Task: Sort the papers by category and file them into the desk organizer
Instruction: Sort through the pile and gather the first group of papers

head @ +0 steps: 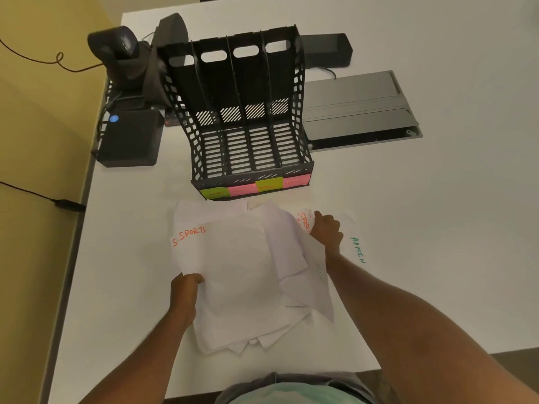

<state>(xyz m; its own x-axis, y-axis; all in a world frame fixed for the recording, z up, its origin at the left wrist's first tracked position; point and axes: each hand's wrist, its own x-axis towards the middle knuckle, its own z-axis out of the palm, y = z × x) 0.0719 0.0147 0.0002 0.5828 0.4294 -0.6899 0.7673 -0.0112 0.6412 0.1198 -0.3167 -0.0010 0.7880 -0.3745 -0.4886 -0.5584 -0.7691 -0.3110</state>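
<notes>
four empty slots in desk organizer (248, 118), far of loose paper pile (242, 275). left hand (185, 290) pinching pile's near-left edge, likely to steady it; right hand (326, 228) gripping a "sports" sheet (303, 221) at right, likely pulling it out.

Both bare forearms reach forward. The left hand (186, 290) pinches with curled fingers at its near left; the right hand (326, 230) grips farther forward, knuckles up.
</notes>
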